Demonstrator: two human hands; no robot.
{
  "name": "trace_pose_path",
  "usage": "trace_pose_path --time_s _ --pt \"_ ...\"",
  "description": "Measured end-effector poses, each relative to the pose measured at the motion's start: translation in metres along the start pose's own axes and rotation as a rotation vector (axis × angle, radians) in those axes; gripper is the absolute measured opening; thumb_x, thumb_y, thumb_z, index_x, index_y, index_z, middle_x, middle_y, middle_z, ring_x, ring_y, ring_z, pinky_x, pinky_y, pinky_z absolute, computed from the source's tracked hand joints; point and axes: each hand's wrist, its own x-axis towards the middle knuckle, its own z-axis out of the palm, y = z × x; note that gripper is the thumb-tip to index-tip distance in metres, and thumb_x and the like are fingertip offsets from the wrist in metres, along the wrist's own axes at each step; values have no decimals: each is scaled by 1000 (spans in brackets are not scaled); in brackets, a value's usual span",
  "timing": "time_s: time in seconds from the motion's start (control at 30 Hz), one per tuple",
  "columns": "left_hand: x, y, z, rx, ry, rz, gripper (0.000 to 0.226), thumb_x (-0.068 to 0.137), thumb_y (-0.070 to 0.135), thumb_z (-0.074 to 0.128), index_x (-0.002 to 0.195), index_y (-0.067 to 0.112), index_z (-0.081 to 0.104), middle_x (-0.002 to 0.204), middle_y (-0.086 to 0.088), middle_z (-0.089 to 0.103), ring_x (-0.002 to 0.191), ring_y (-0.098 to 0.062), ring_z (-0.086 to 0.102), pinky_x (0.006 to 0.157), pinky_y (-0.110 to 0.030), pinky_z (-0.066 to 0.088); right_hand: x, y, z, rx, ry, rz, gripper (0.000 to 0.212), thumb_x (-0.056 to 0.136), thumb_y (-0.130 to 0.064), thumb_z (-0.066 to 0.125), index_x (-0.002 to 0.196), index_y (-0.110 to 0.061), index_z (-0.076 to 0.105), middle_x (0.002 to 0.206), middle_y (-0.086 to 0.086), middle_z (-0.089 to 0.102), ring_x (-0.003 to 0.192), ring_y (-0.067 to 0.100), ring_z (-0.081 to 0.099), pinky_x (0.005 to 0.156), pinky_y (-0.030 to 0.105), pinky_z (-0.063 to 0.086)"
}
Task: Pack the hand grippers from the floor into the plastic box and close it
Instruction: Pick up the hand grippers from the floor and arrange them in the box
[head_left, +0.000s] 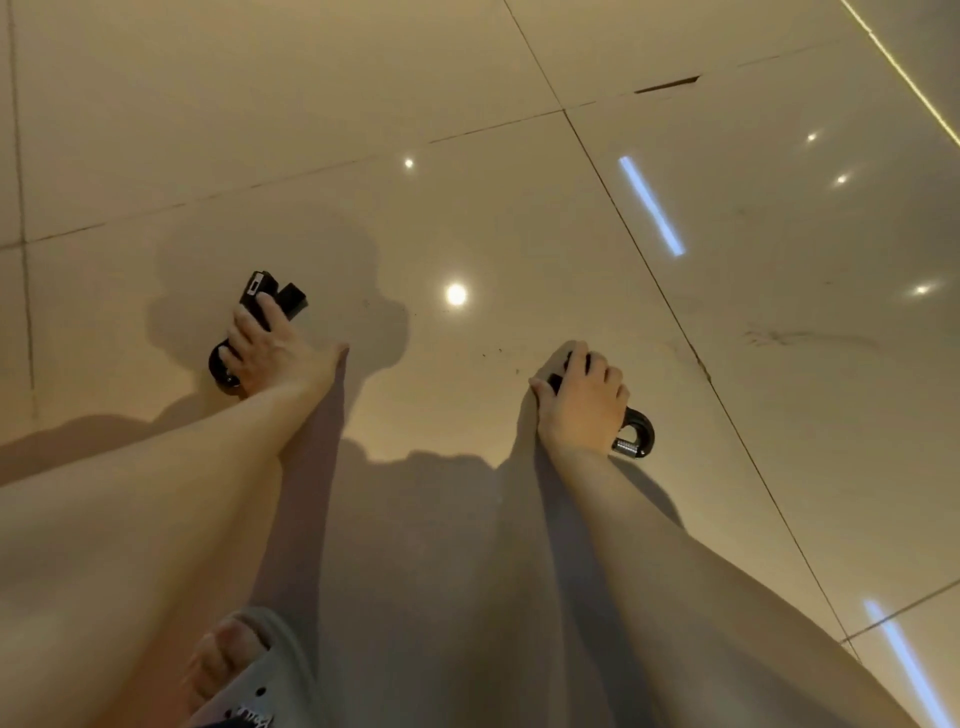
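On the floor: the first hand gripper and the second hand gripper lie well apart on glossy tiles, one at the end of each arm.
Left hand: its fingers lie across the first hand gripper and the thumb is splayed wide, off it. We read this as touching, not yet clenched.
Right hand: fingers and thumb are curled round the handles of the second hand gripper, whose spring loop sticks out beside the wrist.
Why both at once: we judge that sending each arm to its nearer gripper saves a second stoop.
Plastic box: it is not in view, so we cannot say where it stands or whether its lid is off.
Slipper: a grey one at the bottom edge, close to our body.
Stage: pickup, early in the task, with neither gripper packed.
Next: the left thumb probably has to come round the handle before we lift.
Risk: on smooth tile a half-held gripper could slide away.
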Motion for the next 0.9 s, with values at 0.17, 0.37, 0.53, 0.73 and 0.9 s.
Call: trace_pose_path --time_s 0.17,0.37,0.53,0.73,0.9 --pt "12 -11 -4 11 -64 -40 129 67 81 69 159 15 7 163 -21 17 150 -39 16 120 -55 14 -1 -3 1 2 8 7 75 96 -56 55 151 -10 33 144 12 48 129 34 43 106 43 36" --pt "-11 14 -1 -13 -13 36 106 74 63 74 152 10 25 142 -23 38 129 -42 38 107 -53 33 -6 0 0 47 -26 -13 84 90 -60 62 152 -12 32 146 12 45 130 33 42 103 43 38" --pt "-27 30 5 -100 -61 34 106 64 53 81 145 9 29 136 -22 44 127 -41 40 106 -52 33 -27 14 1 74 -23 -29 75 91 -49 66 149 -13 35 142 12 47 129 31 42 100 42 41" --pt "-66 36 8 -144 -156 145 103 56 52 82 137 13 34 127 -16 41 119 -39 46 100 -48 41 -61 33 -2 103 -46 7 68 91 -57 63 140 -14 45 128 9 51 117 28 47 90 37 46" --pt "-111 52 -12 -253 -293 266 101 57 50 86 139 17 36 121 -6 34 106 -32 56 91 -39 49 -94 53 -17 275 -40 99 55 90 -52 67 127 -15 50 120 8 49 103 29 57 77 40 55"
